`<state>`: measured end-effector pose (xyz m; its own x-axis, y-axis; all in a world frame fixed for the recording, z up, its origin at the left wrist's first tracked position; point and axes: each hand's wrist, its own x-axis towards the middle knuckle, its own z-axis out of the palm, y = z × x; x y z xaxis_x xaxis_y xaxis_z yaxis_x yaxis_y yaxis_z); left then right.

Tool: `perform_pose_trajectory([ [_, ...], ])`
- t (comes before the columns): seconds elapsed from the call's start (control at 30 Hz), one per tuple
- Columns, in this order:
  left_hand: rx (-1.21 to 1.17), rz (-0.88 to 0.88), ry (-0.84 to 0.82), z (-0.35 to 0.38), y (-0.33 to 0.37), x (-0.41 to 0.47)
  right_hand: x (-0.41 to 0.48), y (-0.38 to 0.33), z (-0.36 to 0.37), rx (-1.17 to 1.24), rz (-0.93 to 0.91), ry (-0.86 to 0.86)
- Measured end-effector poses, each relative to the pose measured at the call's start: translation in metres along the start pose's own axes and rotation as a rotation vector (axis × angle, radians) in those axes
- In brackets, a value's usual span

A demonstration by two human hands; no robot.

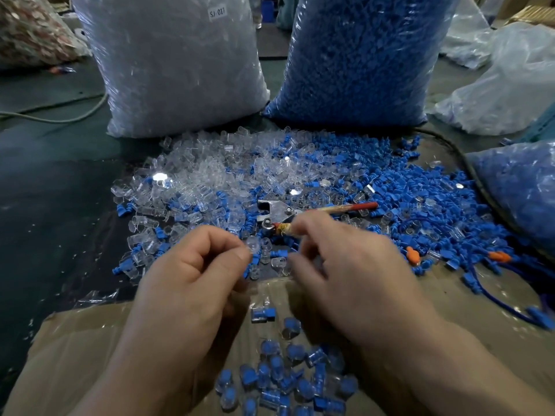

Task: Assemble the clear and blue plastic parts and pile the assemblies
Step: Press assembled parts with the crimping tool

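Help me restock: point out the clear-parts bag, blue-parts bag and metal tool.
clear-parts bag (177, 70): head view, front face
blue-parts bag (360, 61): head view, front face
metal tool (277, 209): head view, metal head

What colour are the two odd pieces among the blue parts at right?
Both odd pieces are orange; head view.

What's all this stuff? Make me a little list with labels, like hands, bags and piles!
Left hand: pinches a clear part
Right hand: blurred; grip unclear
Bags: clear parts bag left, blue parts bag right, both upright
Loose parts: clear and blue mixed, before the bags
Assemblies: piled on cardboard, nearest the person
Tool: metal, red handle, lying among the loose parts
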<state>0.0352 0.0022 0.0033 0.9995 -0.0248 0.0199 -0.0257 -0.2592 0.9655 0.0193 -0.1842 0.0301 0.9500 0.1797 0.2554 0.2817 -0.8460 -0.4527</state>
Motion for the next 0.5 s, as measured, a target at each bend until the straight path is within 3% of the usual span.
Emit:
perform_pose_trajectory([
  [0.2,0.025,-0.008,0.026,-0.005,-0.007,0.004,0.002,0.035,-0.031,-0.265,0.284,0.137],
  [0.33,0.065,-0.006,0.008,-0.003,-0.003,0.002,0.009,0.044,-0.031,-0.426,0.393,0.078],
  [0.5,0.106,0.001,-0.002,0.000,0.004,-0.002,0.010,0.026,-0.027,-0.380,0.331,0.026],
])
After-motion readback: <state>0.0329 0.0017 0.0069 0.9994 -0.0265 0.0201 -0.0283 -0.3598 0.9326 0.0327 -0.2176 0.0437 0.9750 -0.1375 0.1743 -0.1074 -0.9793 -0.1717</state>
